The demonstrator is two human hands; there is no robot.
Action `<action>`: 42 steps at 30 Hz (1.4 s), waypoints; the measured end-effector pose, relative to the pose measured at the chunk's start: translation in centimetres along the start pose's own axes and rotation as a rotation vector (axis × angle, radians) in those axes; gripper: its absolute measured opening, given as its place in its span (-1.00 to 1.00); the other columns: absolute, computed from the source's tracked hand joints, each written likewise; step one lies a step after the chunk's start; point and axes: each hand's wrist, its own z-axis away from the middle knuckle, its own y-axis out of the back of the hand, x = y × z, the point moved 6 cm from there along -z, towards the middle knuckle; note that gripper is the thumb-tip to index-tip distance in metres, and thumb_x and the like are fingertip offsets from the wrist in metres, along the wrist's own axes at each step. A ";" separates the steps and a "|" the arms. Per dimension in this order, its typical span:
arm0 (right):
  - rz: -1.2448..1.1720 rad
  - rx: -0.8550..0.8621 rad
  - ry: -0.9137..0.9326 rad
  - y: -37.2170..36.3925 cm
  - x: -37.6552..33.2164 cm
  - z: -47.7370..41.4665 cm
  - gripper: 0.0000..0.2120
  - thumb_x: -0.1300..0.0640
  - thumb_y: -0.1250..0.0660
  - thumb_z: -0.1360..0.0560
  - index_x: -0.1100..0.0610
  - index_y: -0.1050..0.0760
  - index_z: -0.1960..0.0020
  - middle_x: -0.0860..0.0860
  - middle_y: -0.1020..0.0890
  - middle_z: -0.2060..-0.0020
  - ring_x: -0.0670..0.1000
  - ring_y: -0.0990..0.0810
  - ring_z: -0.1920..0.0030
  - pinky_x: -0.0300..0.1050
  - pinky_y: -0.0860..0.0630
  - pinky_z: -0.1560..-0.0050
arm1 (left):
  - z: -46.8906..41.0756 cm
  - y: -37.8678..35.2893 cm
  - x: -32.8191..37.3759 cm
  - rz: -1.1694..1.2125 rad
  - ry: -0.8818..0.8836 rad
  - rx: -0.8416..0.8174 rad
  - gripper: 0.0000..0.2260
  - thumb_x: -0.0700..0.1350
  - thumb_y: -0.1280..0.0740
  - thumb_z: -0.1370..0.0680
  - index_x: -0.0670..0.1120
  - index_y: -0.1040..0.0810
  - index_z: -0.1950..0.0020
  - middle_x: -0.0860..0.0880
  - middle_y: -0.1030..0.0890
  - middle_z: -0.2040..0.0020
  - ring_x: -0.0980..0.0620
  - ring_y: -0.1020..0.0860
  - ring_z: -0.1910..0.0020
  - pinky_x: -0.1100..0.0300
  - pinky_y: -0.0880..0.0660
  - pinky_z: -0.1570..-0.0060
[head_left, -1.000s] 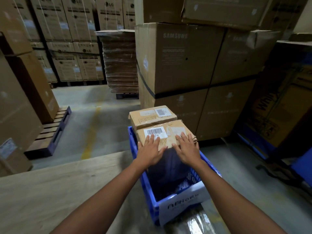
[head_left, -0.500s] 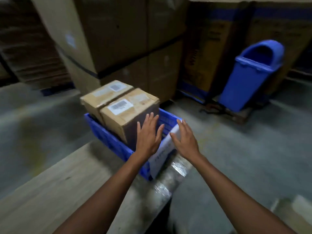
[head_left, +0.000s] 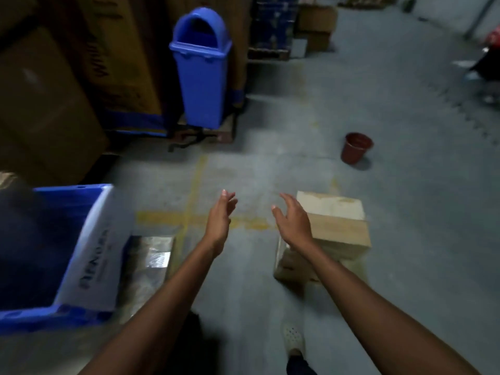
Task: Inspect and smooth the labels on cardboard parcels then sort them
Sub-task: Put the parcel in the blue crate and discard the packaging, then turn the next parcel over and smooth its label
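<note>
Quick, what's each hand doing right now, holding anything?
Left hand: open, holding nothing.
Right hand: open, holding nothing, near the cardboard parcels.

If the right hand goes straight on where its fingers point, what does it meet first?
Probably nothing: the right hand points over bare floor; the parcels lie to its right. Depth unclear.

One left hand [head_left: 219, 221], one right hand [head_left: 293, 224], two parcels [head_left: 339, 232], one blue crate [head_left: 73, 190], one blue bin [head_left: 201, 77], one red pot [head_left: 355, 148].
</note>
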 end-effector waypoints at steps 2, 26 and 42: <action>-0.124 0.046 -0.162 3.0 5.0 -1.0 -0.56 0.03 -0.26 -0.66 0.19 -0.40 -0.48 0.15 -0.45 -0.46 0.16 -0.41 -0.45 -0.04 -0.31 -0.42 | -1.7 -4.2 -1.2 0.048 0.096 -0.069 -0.44 0.27 0.06 -0.67 -0.02 -0.45 -0.45 -0.06 -0.47 -0.44 0.01 -0.40 -0.44 -0.07 -0.25 -0.42; -0.688 0.026 -1.065 9.7 46.2 -9.4 -0.46 -0.13 -0.06 -0.71 0.21 -0.33 -0.52 0.12 -0.41 -0.47 0.13 -0.36 -0.47 -0.08 -0.28 -0.39 | -19.1 -28.6 -22.4 -0.212 0.757 -0.122 -0.14 0.45 0.28 -0.54 -0.11 -0.07 -0.63 -0.08 -0.14 -0.62 -0.07 -0.11 -0.60 -0.20 0.10 -0.51; -0.451 -0.162 -0.560 9.1 29.5 -8.6 -0.71 0.18 -0.25 -0.41 0.04 -0.65 -0.04 -0.04 -0.69 0.11 0.09 -0.62 0.07 0.01 -0.55 0.07 | -2.3 -15.1 -13.0 -0.074 0.256 0.501 -0.42 0.43 -0.10 -0.54 0.02 -0.67 -0.09 -0.02 -0.68 -0.09 -0.04 -0.62 -0.10 -0.06 -0.55 -0.16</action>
